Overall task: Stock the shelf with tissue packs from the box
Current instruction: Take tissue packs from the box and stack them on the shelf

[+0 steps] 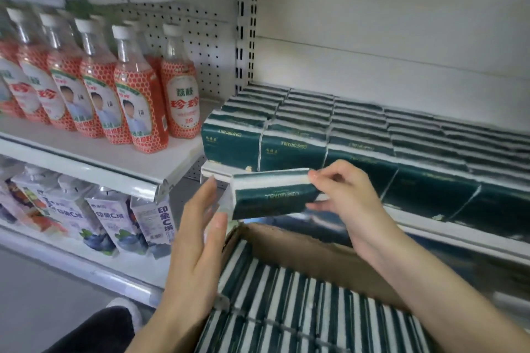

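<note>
Pinching the right end of a green tissue pack (pixel 269 197) mid-frame, right hand (pixel 341 192) holds it above the box (pixel 301 252), before the shelf (pixel 459 238); left hand (pixel 200 238) flat-fingered, unclenched, just beside its left end.

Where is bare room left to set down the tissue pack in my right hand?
Free: the white shelf strip between the red bottles and the stacked tissue packs, and the open space above that stack. Crowded: the stack's own layer and the cardboard box, both packed tight.
</note>
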A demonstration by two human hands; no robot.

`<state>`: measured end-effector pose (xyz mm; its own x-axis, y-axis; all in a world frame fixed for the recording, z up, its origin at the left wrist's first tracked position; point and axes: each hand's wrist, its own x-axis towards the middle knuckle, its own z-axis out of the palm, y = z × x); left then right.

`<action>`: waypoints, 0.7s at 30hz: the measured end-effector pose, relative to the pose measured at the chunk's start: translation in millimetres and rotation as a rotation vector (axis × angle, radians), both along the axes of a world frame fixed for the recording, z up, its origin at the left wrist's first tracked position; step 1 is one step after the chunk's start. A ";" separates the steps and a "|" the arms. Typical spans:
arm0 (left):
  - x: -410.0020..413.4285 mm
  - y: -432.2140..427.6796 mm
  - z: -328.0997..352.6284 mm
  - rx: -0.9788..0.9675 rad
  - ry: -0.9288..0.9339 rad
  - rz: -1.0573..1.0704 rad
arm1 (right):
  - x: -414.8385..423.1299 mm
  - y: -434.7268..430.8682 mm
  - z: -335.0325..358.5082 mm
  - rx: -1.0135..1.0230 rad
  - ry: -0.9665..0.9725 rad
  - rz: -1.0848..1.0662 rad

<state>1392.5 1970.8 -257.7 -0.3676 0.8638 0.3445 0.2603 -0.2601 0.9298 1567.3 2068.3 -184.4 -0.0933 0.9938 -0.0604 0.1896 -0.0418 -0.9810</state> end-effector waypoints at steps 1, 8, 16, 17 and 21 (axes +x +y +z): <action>4.5 2.4 9.0 0.018 0.033 -0.018 | -2.3 0.8 6.7 0.011 0.047 -0.017; 1.5 63.0 69.4 0.044 0.072 -0.050 | -15.9 27.0 47.0 0.193 0.265 0.004; -38.5 175.4 130.5 -0.008 0.310 -0.123 | -40.7 125.0 55.6 0.544 -0.133 0.017; -44.0 190.0 138.1 -0.028 0.343 -0.137 | -46.1 142.1 54.8 0.574 -0.193 -0.004; -63.0 238.0 150.6 -0.097 0.271 -0.166 | -66.5 202.9 59.2 0.627 -0.290 -0.067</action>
<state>1329.5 2208.8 -107.1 -0.1256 0.9376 0.3242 0.4631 -0.2336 0.8550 1500.8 2271.2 -125.3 -0.0972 0.8521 0.5143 0.4647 0.4958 -0.7336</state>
